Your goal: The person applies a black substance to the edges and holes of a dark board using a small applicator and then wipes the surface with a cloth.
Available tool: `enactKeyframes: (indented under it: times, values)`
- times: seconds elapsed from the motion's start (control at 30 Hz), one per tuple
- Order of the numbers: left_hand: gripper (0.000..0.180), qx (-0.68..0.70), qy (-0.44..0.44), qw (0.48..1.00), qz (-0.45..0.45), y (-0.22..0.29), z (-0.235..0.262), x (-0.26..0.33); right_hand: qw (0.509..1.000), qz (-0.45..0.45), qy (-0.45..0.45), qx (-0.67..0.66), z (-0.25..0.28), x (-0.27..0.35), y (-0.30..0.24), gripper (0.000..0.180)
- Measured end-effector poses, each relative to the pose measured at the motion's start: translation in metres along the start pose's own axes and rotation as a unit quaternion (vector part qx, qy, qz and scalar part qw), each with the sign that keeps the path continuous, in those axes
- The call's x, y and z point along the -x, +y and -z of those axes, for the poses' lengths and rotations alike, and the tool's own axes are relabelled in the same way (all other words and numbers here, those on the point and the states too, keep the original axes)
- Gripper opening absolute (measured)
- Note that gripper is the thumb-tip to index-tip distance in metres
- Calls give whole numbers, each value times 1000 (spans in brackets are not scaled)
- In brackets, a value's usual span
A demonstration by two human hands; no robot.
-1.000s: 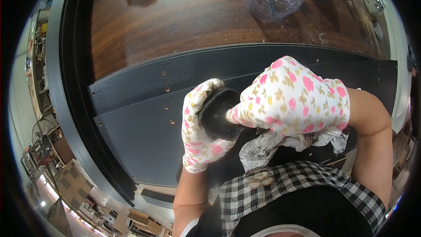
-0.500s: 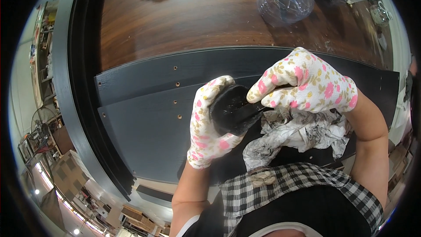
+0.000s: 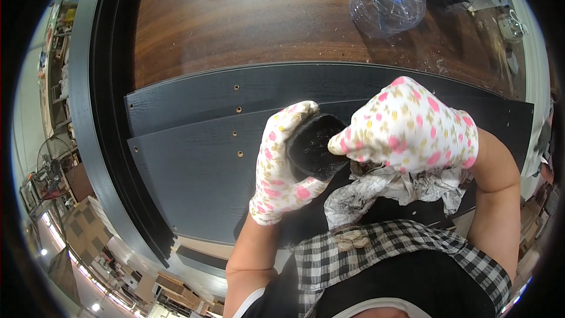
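My left hand [image 3: 276, 179], in a white glove with pink flowers, wraps round a small black cup-like container [image 3: 315, 144]. Its opening faces up and its inside is black, with a few glints. On the container's right side is my right hand [image 3: 409, 126] in a matching glove, knuckles up and fingers bent closed, the fingertips at the rim. Whatever those fingers hold is hidden beneath the glove. Below the right hand lies a crumpled white cloth [image 3: 376, 191] with black smears. Dark boards [image 3: 188, 182] with small drilled holes lie under both hands.
A brown wood-grain tabletop [image 3: 247, 23] extends beyond the boards. Large clear plastic bottles [image 3: 385, 6] and a small jar [image 3: 511, 28] stand at the far right. Long dark profiles [image 3: 112, 112] run along the left side. A fan [image 3: 54, 152] stands farther left.
My right hand has rolled over and lowered, so its back now faces up and hides the dark piece that showed at its fingertips. The left hand still holds the container, slightly turned.
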State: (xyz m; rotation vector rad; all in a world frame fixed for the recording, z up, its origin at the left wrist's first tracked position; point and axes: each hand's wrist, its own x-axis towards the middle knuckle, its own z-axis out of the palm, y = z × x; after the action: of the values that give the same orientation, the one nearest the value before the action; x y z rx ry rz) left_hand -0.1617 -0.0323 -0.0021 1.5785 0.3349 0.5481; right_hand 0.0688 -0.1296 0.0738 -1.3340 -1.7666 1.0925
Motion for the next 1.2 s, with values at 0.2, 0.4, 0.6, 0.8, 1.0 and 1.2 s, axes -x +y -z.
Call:
enactKeyframes:
  times: [0.2, 0.4, 0.6, 0.8, 1.0, 1.2]
  values:
    - [79, -49, 4, 999, 16, 7, 0, -3, 968, -119, 88, -204, 9, 7, 12, 18]
    - [76, -24, -2, 999, 38, 14, 3, -2, 886, -280, 132, -347, 13, 8, 6, 31]
    - [75, -21, -14, 999, 21, 15, 5, -3, 878, -305, 109, -353, 18, 11, 7, 26]
    - [74, -44, -25, 999, 12, 18, 8, -6, 875, -341, 63, -338, 18, 15, 14, 24]
    - [73, -20, -121, 992, -11, 21, 13, -10, 972, -115, 143, -147, 30, 16, 29, 43]
    - [69, 11, -182, 983, -1, 26, 19, -14, 976, -27, 102, 193, 20, 9, 38, 44]
